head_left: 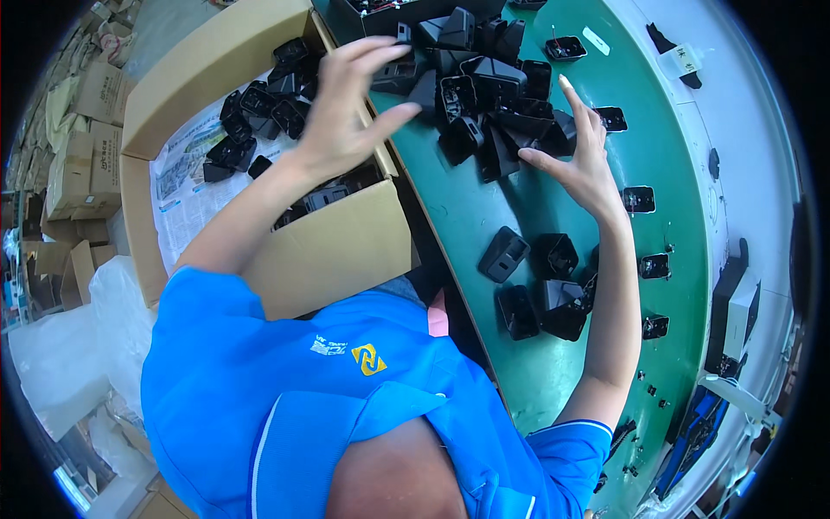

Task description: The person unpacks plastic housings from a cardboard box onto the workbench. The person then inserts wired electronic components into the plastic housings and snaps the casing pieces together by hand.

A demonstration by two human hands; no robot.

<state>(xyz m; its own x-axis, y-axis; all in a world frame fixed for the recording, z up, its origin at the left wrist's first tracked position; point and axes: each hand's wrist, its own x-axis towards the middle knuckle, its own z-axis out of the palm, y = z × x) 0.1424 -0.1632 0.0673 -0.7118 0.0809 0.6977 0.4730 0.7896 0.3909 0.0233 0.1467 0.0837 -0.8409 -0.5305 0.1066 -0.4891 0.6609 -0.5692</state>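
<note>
A heap of black plastic housings [497, 108] lies on the green tabletop [458, 208], between my two hands. At the left side of the heap, near the carton's edge, my left hand [350, 112] is raised, its fingers apart and slightly blurred. My right hand [581, 156] stands at the heap's right side with thumb and fingers spread. Neither hand holds anything; whether the fingertips touch the housings I cannot tell. More black housings [259, 108] lie on newspaper [194, 160] inside the open cardboard box [341, 246] on my left.
Nearer me on the table is a smaller group of housings [519, 311]. Single black housings [654, 265] stand in a row along the right side, with small dark parts [651, 391] below them. A black bin [372, 19] stands at the far end. Stacked cartons [91, 160] and plastic bags [65, 363] are at left.
</note>
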